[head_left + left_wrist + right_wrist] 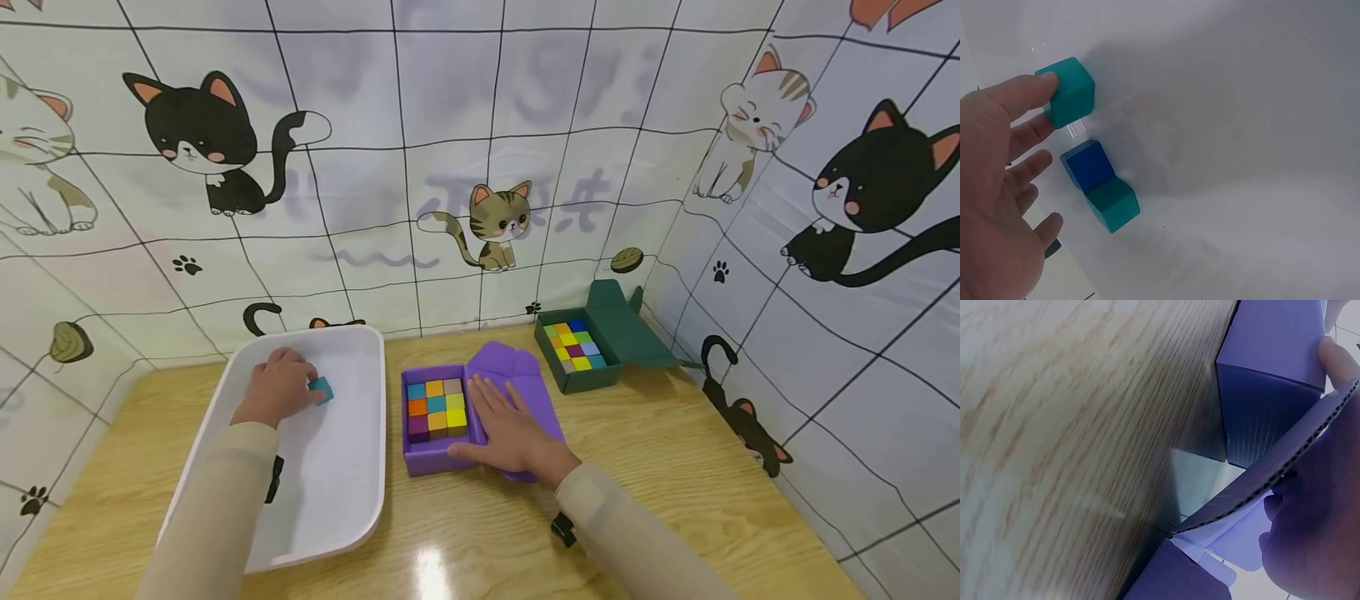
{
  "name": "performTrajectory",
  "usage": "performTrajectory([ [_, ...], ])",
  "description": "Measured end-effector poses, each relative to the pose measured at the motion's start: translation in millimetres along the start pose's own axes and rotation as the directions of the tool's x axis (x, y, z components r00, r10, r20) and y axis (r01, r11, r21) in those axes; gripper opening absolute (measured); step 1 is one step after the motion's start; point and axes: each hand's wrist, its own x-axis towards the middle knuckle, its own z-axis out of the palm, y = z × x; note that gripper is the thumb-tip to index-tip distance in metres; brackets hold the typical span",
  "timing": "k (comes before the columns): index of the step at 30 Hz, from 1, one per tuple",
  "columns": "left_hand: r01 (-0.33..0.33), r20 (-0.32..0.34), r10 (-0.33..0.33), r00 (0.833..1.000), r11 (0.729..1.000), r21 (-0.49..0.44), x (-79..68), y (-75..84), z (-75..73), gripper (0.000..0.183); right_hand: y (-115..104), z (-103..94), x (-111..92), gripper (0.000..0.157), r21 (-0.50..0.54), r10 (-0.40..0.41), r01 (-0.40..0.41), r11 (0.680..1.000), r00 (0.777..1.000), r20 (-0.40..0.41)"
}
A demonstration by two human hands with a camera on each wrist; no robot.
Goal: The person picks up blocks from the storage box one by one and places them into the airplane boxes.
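In the white plastic tray [330,475], my left hand [279,387] pinches a teal cube [1071,94] between thumb and index finger, the other fingers spread loosely. Close below those fingers in the left wrist view, a blue cube [1089,166] and a second teal cube [1114,204] lie side by side; the hand hides both from the head view. My right hand [513,429] rests with straight fingers on the folded-back lid [542,408] of a purple cardboard box [442,462], its thumb at the box's edge. Several coloured cubes [437,402] sit in rows inside that box.
A green box [588,382] with its lid [630,329] folded open stands at the back right, holding several coloured cubes. Behind the wooden table [465,533] and along its sides hang sheets printed with cats [498,229].
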Motion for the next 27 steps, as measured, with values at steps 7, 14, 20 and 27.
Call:
performTrajectory([
  [7, -0.031, -0.002, 0.031, 1.000, 0.999, -0.037, -4.8, 9.4, -2.2, 0.028, 1.8, -0.3, 2.6, 0.111, -0.010, -0.001, 0.001, 1.000, 1.000, 0.003],
  [14, -0.109, -0.071, 0.105, 0.992, 0.992, -0.058, -10.8, 37.5, -17.0, 0.027, 2.8, -2.7, 5.2, 0.110, 0.000, -0.006, 0.006, 1.000, 1.000, 0.005],
  [20, -0.183, -0.101, 0.175, 0.979, 0.981, -0.069, -15.1, 70.9, -23.1, 0.028, 3.3, -3.8, 6.3, 0.110, -0.014, 0.001, -0.001, 1.000, 1.000, 0.005],
  [27, -0.233, -0.111, 0.235, 0.966, 0.972, 0.035, -19.3, 91.6, -34.8, 0.030, 1.4, -1.1, 7.9, 0.109, -0.016, -0.009, 0.009, 1.000, 1.000, 0.009],
])
